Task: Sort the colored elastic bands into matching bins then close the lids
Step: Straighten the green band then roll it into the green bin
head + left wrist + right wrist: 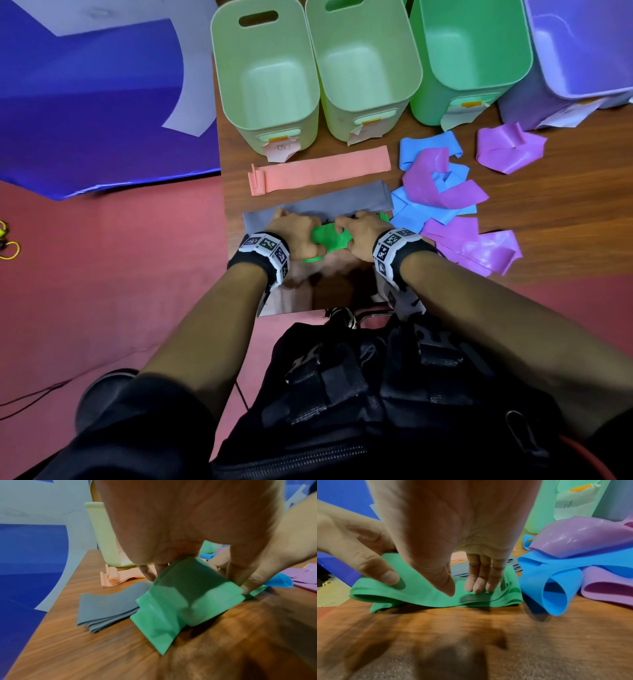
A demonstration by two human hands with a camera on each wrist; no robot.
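A green elastic band [329, 240] lies folded on the wooden table [565, 205] near its front left corner, with both hands on it. My left hand [291, 236] grips its left end: the thumb [388, 576] lies on top and the band [185, 601] runs up under the palm. My right hand [359, 233] rests on the band's right part, its straight fingers [478, 585] and thumb tip pressing the green band [428, 596] down. Behind stand two light green bins [267, 68] [363, 61], a darker green bin [469, 51] and a purple bin [579, 48], all without lids on.
A pink band [318, 169] and a grey band [342, 202] lie flat just beyond my hands. Blue bands [428, 147] and purple bands [510, 147] are heaped to the right. The table's left edge is close to my left hand, with red floor below.
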